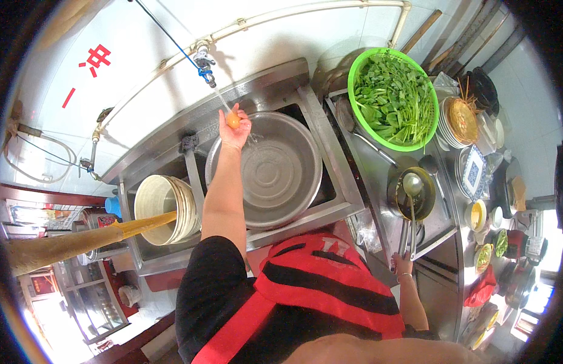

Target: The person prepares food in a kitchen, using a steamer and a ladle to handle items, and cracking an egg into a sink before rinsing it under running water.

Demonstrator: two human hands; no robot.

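Observation:
My left hand (235, 129) reaches over a sink and holds what looks like a brown egg (233, 120) in the palm, fingers curled around it. Water from the faucet (209, 75) runs onto the egg and the hand. Just below is a large round metal basin (281, 175), with some water splashing into it. On the right, my right hand (402, 263) grips the handle ends of a small pan (429, 200) and a metal ladle (413, 184). The ladle's bowl rests in the pan, which has dark residue inside.
A green plastic basket (352, 93) of leafy greens stands on the steel counter. Near it are a long-handled ladle (377, 149), a spatula (440, 182) and stacked plates (447, 125). Left of the basin, a stack of white buckets (156, 204) has a wooden pole (81, 240) crossing its mouth.

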